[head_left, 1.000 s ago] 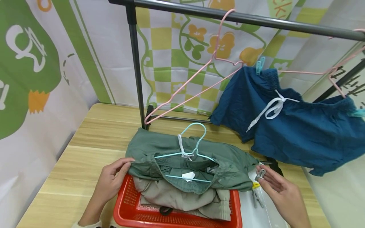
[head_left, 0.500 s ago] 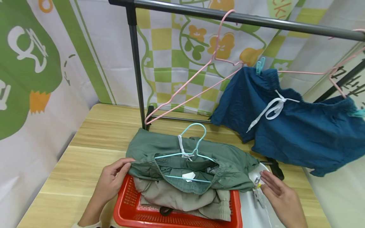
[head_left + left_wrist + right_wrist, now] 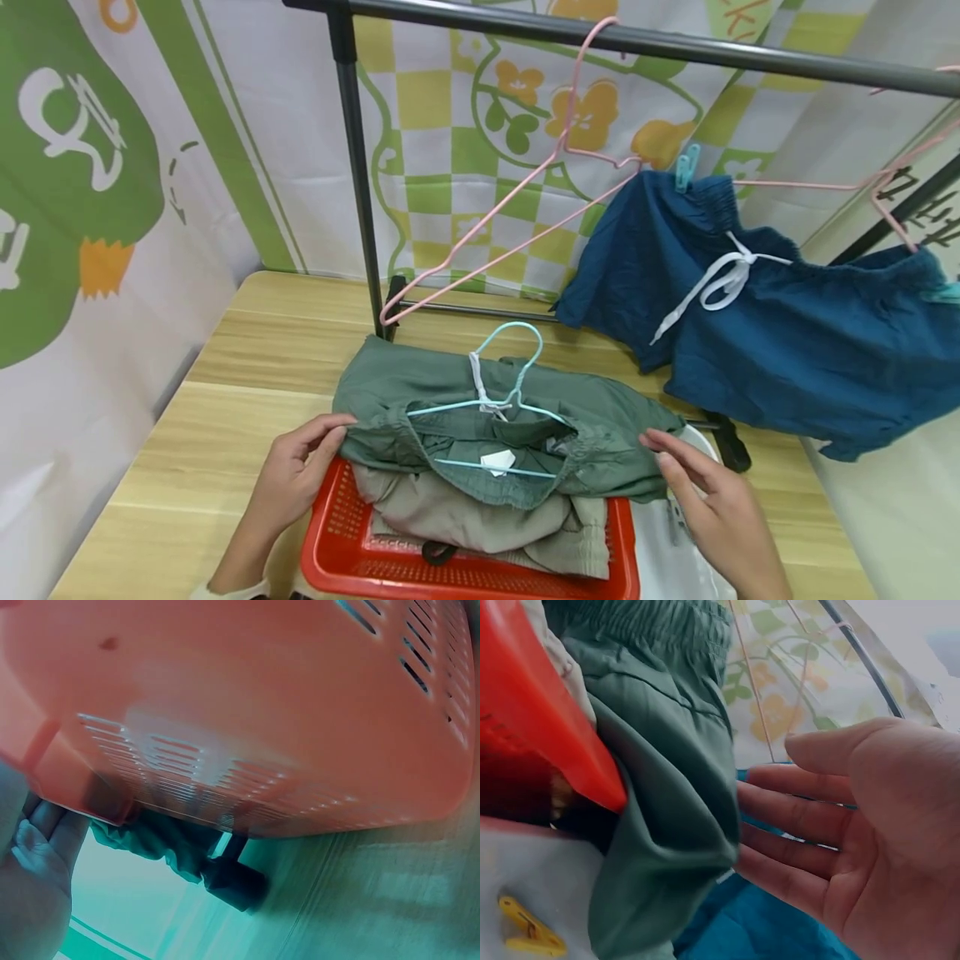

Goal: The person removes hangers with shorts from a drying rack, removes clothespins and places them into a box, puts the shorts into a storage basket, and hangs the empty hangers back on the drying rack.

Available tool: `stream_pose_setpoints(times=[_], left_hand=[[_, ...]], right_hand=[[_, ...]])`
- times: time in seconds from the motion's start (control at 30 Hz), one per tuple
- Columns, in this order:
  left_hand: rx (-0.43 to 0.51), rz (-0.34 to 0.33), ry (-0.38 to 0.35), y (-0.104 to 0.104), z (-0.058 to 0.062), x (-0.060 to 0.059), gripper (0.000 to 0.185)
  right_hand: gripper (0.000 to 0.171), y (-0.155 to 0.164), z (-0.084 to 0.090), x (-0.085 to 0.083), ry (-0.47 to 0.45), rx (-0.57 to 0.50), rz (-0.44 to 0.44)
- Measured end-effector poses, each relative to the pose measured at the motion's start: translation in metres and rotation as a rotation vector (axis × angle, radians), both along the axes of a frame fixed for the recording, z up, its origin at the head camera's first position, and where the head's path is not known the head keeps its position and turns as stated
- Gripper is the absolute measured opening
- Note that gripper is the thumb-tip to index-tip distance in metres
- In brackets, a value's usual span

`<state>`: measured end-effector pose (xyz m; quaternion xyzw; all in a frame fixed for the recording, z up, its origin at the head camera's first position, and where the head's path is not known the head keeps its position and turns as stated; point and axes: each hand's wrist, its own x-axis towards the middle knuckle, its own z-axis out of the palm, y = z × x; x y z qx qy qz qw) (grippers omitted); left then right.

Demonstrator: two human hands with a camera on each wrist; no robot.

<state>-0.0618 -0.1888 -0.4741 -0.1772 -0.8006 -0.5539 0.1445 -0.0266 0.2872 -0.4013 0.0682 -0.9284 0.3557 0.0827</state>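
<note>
Green shorts (image 3: 622, 454) lie with their elastic waist facing me, partly over a red basket (image 3: 621, 554). A light blue hanger (image 3: 517, 387) sits inside the waistband, its hook pointing away. My left hand (image 3: 288, 475) pinches the left side of the waist between thumb and fingers. At the shorts' right edge is my right hand (image 3: 723, 508), fingers extended and fingertips right at the cloth. The right wrist view shows that hand (image 3: 885, 832) with straight fingers and a bare palm. Beneath the shorts, khaki folded clothing (image 3: 487, 517) fills the basket.
A black rack (image 3: 360, 183) stands behind, carrying a bare pink hanger (image 3: 487, 217) and blue shorts (image 3: 787, 333) held by light blue clothespins (image 3: 686, 168). A white container (image 3: 663, 558) at the right holds clothespins, including a yellow clothespin (image 3: 532, 930).
My right hand let go of a grey clothespin over the white container, then moved left to the edge of the green shorts. My left hand has kept its place.
</note>
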Motion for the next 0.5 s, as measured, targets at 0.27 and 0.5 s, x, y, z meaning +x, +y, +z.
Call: stream_pose_setpoints(times=[0.27,0.5], left_hand=[[-0.060,-0.033,-0.014,-0.002,0.008,-0.001,0.027],[-0.268,-0.075,0.057,-0.002,0.018,-0.002,0.025]], right_hand=[[0.035,-0.007,-0.003,-0.010,-0.067,0.054,0.120],[0.010,-0.008,-0.010,-0.013,0.060,0.051,0.132]])
